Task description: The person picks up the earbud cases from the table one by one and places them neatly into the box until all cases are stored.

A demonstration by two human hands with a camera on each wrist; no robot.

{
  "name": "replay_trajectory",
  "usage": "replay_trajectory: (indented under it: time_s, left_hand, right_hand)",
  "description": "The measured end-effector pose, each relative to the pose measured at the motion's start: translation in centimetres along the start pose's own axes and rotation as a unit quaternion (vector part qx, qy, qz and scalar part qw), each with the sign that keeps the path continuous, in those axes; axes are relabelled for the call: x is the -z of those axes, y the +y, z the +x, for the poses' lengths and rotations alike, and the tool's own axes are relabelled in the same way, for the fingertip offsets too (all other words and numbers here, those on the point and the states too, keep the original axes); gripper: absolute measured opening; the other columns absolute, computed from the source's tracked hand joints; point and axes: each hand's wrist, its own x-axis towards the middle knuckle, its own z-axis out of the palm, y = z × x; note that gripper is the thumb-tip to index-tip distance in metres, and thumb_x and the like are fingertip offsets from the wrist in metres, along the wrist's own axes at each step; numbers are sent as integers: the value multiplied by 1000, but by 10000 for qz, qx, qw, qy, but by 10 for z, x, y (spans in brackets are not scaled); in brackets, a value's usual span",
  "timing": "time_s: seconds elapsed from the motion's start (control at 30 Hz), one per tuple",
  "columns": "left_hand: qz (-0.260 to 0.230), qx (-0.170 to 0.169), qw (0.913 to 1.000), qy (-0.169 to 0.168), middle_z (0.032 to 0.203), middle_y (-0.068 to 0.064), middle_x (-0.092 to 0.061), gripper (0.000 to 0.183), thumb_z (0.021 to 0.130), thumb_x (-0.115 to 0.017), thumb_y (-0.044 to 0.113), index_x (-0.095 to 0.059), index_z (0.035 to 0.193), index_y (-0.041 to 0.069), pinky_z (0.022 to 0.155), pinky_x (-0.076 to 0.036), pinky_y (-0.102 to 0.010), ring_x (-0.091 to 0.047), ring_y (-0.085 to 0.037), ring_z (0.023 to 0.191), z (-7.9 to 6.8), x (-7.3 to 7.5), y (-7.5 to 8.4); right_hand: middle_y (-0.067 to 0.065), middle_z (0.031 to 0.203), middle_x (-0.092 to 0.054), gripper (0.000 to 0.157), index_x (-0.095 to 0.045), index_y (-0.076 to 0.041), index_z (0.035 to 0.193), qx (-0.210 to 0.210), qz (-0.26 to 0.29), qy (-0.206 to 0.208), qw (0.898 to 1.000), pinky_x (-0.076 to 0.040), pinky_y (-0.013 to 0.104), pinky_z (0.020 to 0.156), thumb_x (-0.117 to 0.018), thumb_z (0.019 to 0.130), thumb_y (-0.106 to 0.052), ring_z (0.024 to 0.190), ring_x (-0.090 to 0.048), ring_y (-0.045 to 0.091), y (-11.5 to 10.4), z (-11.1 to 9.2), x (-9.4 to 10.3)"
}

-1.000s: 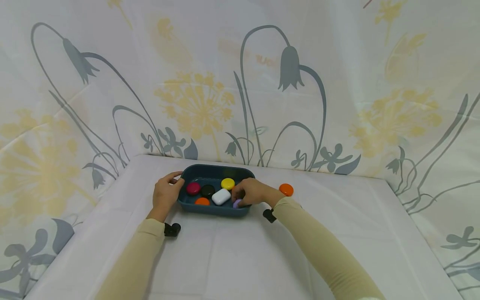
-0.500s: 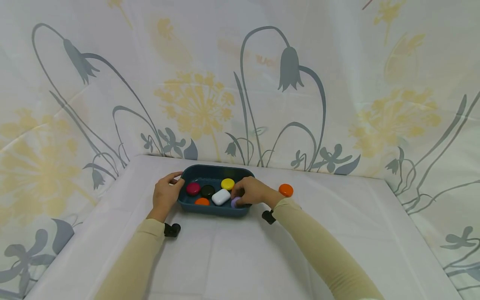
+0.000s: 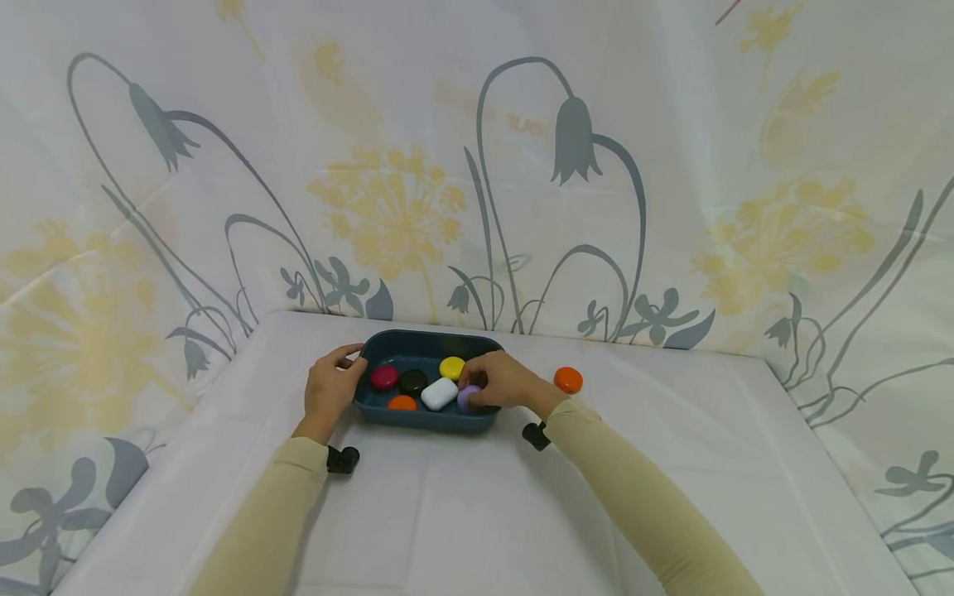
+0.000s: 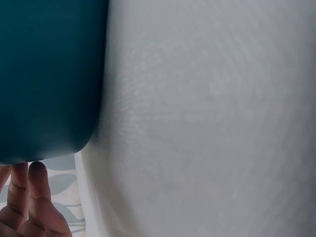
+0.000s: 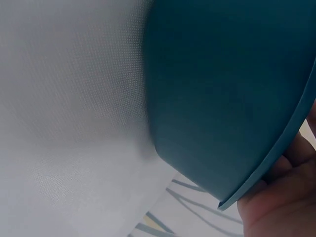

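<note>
Purple piece [image 3: 466,399] sits inside the blue tray [image 3: 425,420], near the right end, and I can see the right hand [image 3: 503,380] pinching it. The left hand [image 3: 328,389] grips the tray's left end, with its thumb by the rim.

To do this bit well, I think the pinch should be soft and slow. The left hand's job, I'd guess, is to stop the tray sliding on the white table [image 3: 477,513].

The white piece [image 3: 440,393] is just beside the purple one, so a bump there could push it. I can't tell if they touch. The yellow piece [image 3: 451,368] is close to the right fingers too. Black [image 3: 412,382], dark red [image 3: 384,377] and orange [image 3: 402,403] pieces are farther left. Another orange piece, an orange disc [image 3: 568,380], lies outside the tray, just behind the right wrist, where a sleeve could knock it.
</note>
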Motion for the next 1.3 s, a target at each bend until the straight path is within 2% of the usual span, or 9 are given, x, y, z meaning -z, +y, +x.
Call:
replay_trajectory:
  time_s: [0.2, 0.47, 0.73, 1.3]
  left_hand:
    - [-20, -20, 10000, -16, 107, -12, -64, 38, 91, -56, 33, -64, 127, 22, 68, -41, -28, -55, -26, 92, 0, 0, 0]
    - [-17, 30, 10000, 5, 107, -11, -64, 37, 92, -56, 32, -64, 126, 23, 68, -41, -28, -55, -25, 92, -1, 0, -1]
    - [-84, 55, 9999, 76, 102, -11, -67, 36, 89, -55, 31, -66, 123, 23, 64, -42, -27, -56, -25, 87, -1, -1, 1]
    - [-95, -60, 9999, 95, 102, -11, -67, 36, 89, -57, 31, -66, 123, 22, 62, -42, -27, -57, -25, 82, -2, 1, 2]
  right_hand:
    - [-3, 94, -69, 15, -71, -14, 97, -100, 111, 245, 9996, -49, 23, 77, -72, 82, -13, 81, -55, 13, 1, -1, 0]
    - [-2, 94, -69, 15, -69, -14, 97, -14, 234, 628, 9978, -50, 21, 75, -72, 83, -13, 78, -56, 11, 6, -4, -3]
    - [1, 96, -70, 16, -69, -12, 97, 57, 582, 1007, 9932, -51, 22, 76, -74, 82, -12, 80, -59, 12, 6, -8, 1]
    - [1, 97, -69, 16, -70, -13, 97, -159, 721, 1293, 9888, -53, 25, 80, -75, 82, -18, 82, -60, 13, 8, -11, -6]
